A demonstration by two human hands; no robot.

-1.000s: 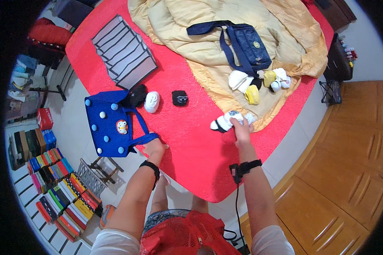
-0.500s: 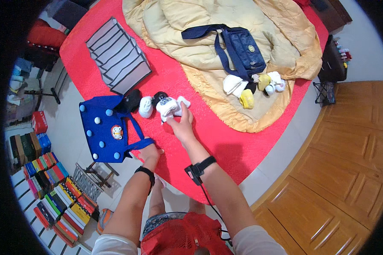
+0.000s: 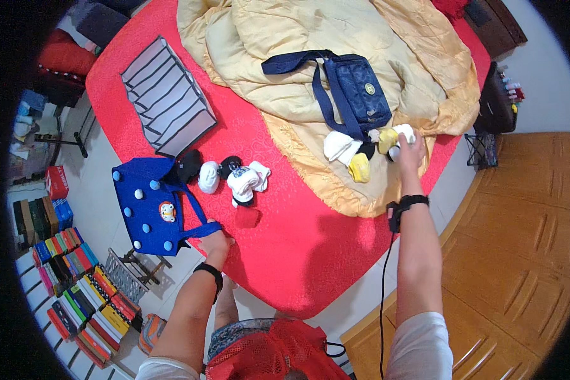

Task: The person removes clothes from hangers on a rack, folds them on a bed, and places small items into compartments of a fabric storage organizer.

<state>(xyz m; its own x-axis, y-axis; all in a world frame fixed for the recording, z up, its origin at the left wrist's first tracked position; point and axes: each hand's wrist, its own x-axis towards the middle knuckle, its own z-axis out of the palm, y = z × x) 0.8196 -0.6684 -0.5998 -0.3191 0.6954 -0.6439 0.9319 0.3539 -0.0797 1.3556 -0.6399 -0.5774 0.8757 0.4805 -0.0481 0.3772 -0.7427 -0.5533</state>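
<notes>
Since half a second ago our right hand [image 3: 410, 147] has left the black-and-white sock bundle [image 3: 246, 182] lying free on the red cover [image 3: 285, 240], right of the blue tote bag [image 3: 151, 206], and swung far right to the sock pile [image 3: 361, 149] on the yellow quilt [image 3: 310, 95]. It closes around a white sock [image 3: 404, 134] there. One bundle delivered, the next being fetched, we judge. Our left hand [image 3: 216, 244] presses flat by the tote strap, grasping nothing. A red box [image 3: 57, 182] stands on the floor at left, coloured book spines [image 3: 76, 291] nearer.
</notes>
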